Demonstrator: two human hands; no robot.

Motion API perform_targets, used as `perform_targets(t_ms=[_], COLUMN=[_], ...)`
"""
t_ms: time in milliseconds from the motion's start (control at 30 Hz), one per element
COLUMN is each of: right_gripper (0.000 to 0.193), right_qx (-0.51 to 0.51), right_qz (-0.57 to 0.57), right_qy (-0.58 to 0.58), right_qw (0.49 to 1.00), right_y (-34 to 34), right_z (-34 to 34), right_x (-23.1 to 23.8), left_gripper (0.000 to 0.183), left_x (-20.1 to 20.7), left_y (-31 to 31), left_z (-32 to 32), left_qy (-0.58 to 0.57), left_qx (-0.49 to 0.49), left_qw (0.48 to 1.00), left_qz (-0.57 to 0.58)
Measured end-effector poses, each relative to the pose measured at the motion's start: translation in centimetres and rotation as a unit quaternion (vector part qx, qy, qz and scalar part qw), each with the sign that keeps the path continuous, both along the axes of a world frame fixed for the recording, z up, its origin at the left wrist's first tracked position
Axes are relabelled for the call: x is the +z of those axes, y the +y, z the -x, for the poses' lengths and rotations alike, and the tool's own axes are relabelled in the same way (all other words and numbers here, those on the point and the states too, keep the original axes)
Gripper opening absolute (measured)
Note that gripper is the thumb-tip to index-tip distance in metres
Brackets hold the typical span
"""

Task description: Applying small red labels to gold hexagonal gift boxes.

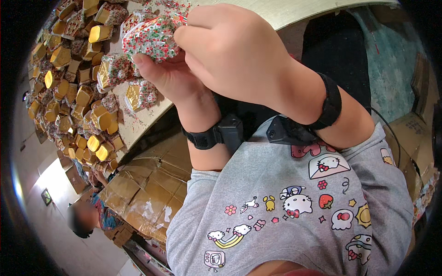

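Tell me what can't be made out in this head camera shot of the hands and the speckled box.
- Head view: the right hand covers part of the speckled box, so its right end and any opening are hidden.
- Left hand: its fingertips sit behind the box and the right hand.
- Pile of gold-lined boxes: it runs into the dark fisheye rim at left and top, so its extent is unclear.

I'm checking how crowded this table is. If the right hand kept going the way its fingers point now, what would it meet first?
The right hand points up-left and already grips the speckled box, which the left hand also holds. Past that box, it would probably reach the pile of gold-lined boxes on the table, though depth is unclear.
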State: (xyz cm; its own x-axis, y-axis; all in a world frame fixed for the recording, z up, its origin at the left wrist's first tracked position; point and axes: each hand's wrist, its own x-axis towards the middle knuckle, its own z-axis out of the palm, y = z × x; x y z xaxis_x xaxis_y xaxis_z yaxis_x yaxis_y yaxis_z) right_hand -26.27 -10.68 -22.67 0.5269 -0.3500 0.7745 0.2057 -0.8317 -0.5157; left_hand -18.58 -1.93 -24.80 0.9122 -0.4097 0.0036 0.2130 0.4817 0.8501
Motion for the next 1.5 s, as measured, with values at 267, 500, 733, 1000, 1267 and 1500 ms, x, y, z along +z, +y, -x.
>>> perform_targets(t_ms=[267, 500, 733, 1000, 1267, 1500], right_gripper=[0.008, 0.009, 0.013, 0.02, 0.013, 0.012], right_qx=[0.014, 0.072, 0.156, 0.115, 0.141, 0.347], right_qz=[0.04, -0.051, -0.081, 0.007, -0.061, -0.583], right_qy=[-0.056, -0.054, 0.047, -0.004, 0.002, 0.244], right_qw=[0.998, 0.995, 0.983, 0.993, 0.988, 0.693], right_y=[-0.8, -1.9, -2.0, -1.4, -1.3, -2.4], right_z=[-0.5, 0.1, 1.9, 1.4, 1.6, 3.3], right_x=[-0.1, 1.7, 3.6, 3.1, 2.7, 4.7], left_gripper=[0.052, 0.045, 0.054, 0.049, 0.054, 0.049], left_x=[-0.2, 3.4, 4.4, 5.0, 5.5, 6.2], left_y=[-0.2, -0.4, 1.2, 0.6, 1.1, 1.1], left_z=[-1.3, 0.3, 0.9, 1.2, 1.3, 2.0], left_qy=[0.008, -0.051, -0.138, -0.173, -0.276, -0.365], left_qx=[-0.041, -0.012, 0.066, 0.138, 0.225, 0.24], left_qw=[0.998, 0.999, 0.988, 0.974, 0.919, 0.883], left_qz=[0.049, 0.008, 0.0, -0.056, -0.171, -0.171])
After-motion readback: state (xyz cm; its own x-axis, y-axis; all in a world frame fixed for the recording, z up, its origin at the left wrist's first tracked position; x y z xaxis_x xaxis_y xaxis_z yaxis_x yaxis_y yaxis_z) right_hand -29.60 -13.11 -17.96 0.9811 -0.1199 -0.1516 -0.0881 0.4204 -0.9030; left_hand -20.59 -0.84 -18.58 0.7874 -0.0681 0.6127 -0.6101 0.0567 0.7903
